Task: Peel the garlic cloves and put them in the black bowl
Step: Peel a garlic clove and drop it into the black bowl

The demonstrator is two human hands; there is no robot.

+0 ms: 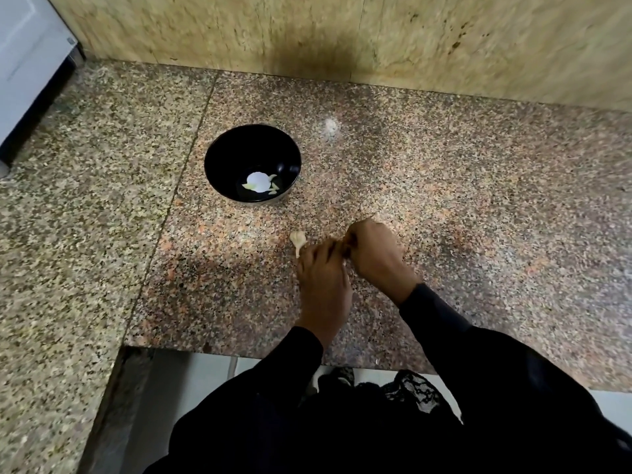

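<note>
Granite counter: garlic stem beside hands, black bowl beyond.

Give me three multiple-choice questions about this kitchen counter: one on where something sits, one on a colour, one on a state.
1. Where is the bowl relative to the hands?
A. beyond them, to the left
B. right of them
C. on the floor

2. The counter is:
A. plain white
B. speckled granite
C. green tile

3. The bowl:
A. is upside down
B. is covered
C. holds some pale pieces

Answers: 1 A, it sits farther back and left of the left hand and right hand. 2 B, speckles show. 3 C, pale pieces lie inside.
</note>
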